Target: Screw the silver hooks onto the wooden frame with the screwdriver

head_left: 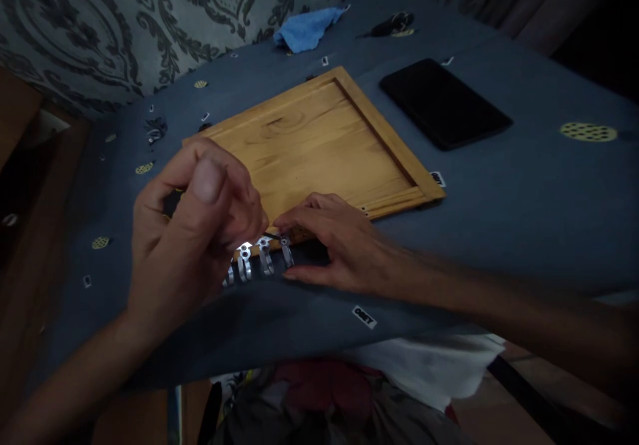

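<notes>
A framed wooden board (pixel 309 146) lies on the dark blue cloth, with several silver metal hooks (pixel 265 257) in a row along its near edge. My left hand (pixel 194 225) is closed over this edge. From it a thin dark shaft (pixel 272 235), like a screwdriver's, reaches to the rightmost hook (pixel 287 251). Most of the tool is hidden by the fingers; a bit of black and yellow shows behind the thumb. My right hand (pixel 344 242) steadies that rightmost hook, forefinger on the board's edge and thumb below, at the hook's side.
Right of the board lies a black tablet-like slab (pixel 444 102). Toward the back are a blue cloth (pixel 309 29) and a dark object (pixel 392 24) I cannot make out. A patterned wall (pixel 200 12) stands behind. White fabric (pixel 429 365) hangs at the near edge.
</notes>
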`<state>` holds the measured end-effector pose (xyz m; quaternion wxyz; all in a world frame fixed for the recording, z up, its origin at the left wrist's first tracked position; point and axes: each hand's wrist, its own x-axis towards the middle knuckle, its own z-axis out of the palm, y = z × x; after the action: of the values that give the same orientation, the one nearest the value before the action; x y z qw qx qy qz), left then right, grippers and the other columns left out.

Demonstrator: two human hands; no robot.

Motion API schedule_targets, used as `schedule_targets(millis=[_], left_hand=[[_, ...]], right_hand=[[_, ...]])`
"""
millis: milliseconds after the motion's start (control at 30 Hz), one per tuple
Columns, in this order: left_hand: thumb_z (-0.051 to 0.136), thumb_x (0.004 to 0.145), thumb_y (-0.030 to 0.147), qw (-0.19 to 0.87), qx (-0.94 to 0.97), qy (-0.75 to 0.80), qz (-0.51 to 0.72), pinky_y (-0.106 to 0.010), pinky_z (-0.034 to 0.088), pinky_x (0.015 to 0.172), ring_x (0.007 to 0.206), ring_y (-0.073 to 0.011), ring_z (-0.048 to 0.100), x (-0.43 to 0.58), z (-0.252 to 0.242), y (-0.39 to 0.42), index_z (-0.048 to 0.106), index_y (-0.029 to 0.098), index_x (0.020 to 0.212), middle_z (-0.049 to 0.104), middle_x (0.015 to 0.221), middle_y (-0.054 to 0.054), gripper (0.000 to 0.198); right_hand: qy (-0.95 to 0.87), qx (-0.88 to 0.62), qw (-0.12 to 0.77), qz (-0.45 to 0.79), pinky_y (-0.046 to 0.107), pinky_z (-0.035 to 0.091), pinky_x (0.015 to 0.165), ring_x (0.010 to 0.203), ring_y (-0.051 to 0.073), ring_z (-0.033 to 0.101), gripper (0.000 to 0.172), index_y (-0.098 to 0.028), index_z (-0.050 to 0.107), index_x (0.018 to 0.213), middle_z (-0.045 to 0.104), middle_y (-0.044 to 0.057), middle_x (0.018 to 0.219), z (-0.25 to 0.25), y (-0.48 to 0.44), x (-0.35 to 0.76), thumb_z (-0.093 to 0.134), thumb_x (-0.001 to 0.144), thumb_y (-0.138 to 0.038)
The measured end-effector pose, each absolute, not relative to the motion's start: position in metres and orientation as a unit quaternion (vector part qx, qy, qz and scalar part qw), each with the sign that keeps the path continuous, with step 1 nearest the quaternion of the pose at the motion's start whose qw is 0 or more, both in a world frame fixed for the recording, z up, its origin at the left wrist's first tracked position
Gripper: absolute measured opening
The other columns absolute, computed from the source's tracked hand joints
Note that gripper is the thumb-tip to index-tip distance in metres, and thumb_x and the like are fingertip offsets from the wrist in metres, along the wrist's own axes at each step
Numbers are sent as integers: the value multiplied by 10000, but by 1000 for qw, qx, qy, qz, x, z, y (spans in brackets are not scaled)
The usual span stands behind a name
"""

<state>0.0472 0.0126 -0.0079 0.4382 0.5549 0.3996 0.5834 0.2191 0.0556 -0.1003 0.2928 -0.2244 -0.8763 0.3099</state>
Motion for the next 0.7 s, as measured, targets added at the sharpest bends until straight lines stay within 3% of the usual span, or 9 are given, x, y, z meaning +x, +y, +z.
schedule_targets(millis=[267,567,700], left_hand=[[694,951,261,386,544,413,621,-304,424,565,529,-107,390,36,-1,11,646,197,715,453,636,13,249],[764,914,384,375,537,400,641,-269,448,569,531,-98,399,20,1,6,656,194,712,404,597,45,297],[768,911,430,397,553,377,628,-279,443,572,551,-106,407,22,2,6,640,192,717,442,644,28,333]], right_hand=[[-869,-226,302,321,396,488,862,1006,265,635,454,-208,666,1180,716,81,1074,-104,58,221,840,828,-434],[-828,-231,313,404,421,559,938,1087,251,690,290,-237,661,1183,738,80,1162,-96,59,228,684,966,-427],[-785,-263,325,457,404,589,917,1067,239,704,277,-238,656,1172,736,82,1170,-86,61,227,688,952,-403]])
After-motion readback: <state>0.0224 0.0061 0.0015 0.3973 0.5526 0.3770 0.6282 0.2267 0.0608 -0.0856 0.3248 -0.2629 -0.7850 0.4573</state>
